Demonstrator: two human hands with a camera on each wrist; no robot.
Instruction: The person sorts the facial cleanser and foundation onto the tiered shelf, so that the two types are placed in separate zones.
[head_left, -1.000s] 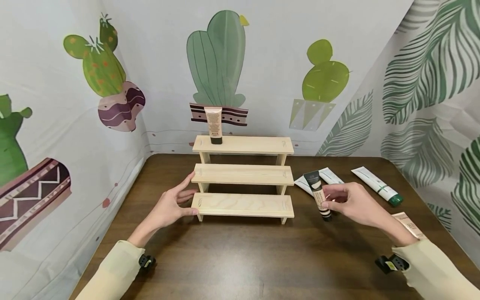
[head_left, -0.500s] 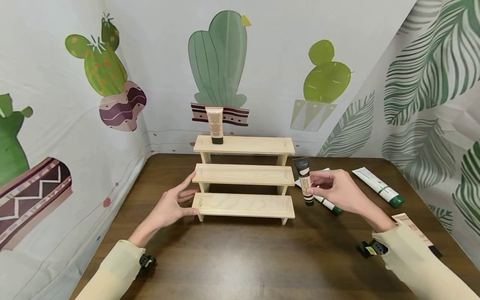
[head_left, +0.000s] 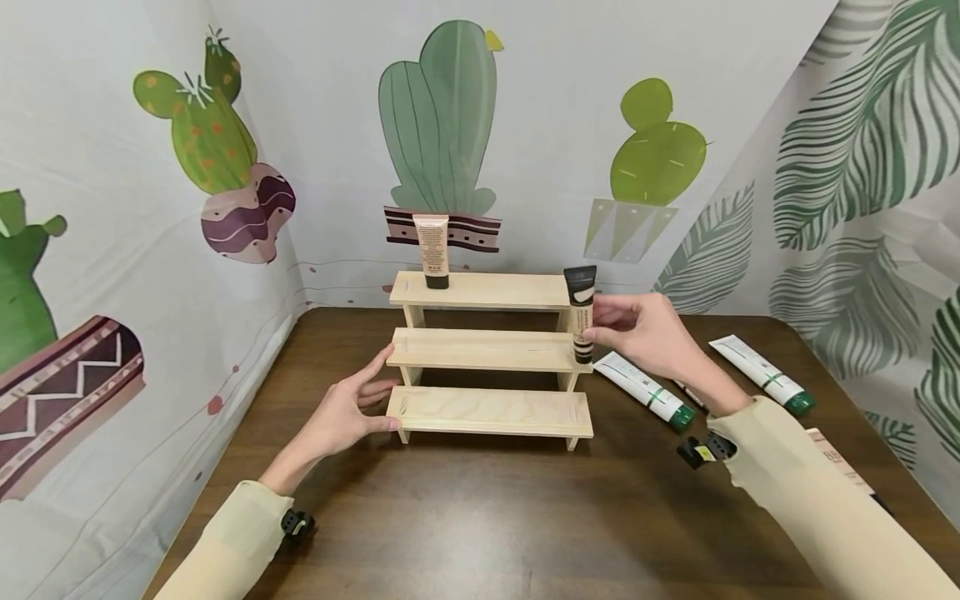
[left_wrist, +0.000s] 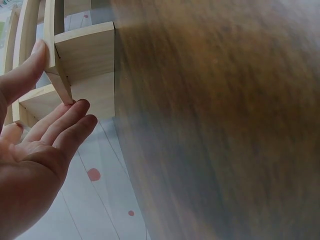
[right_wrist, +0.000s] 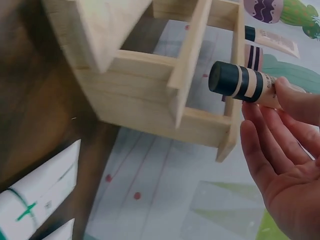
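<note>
A three-step wooden display stand (head_left: 487, 348) stands on the brown table. My left hand (head_left: 341, 421) holds its left end, the thumb on the lowest step's front edge and the fingertips against the step ends. In the right wrist view, my right hand (right_wrist: 287, 155) pinches a beige and black cosmetic tube (right_wrist: 250, 86) between thumb and fingers. The head view shows this tube upright, cap down, at the right end of the middle step; whether it touches the wood I cannot tell. Another beige tube with a black cap (head_left: 432, 252) stands at the left of the top step.
Right of the stand lies a white tube with a green cap (head_left: 647, 392), another thin item partly under my right hand beside it. Farther right lies a second white tube (head_left: 762, 375). A beige tube (head_left: 832, 454) is partly hidden by my right sleeve. A patterned cloth (head_left: 540, 150) hangs behind.
My right hand has carried the cosmetic tube left and up from over the table to the stand's middle step, turning it more upright. My left hand stays on the stand.
</note>
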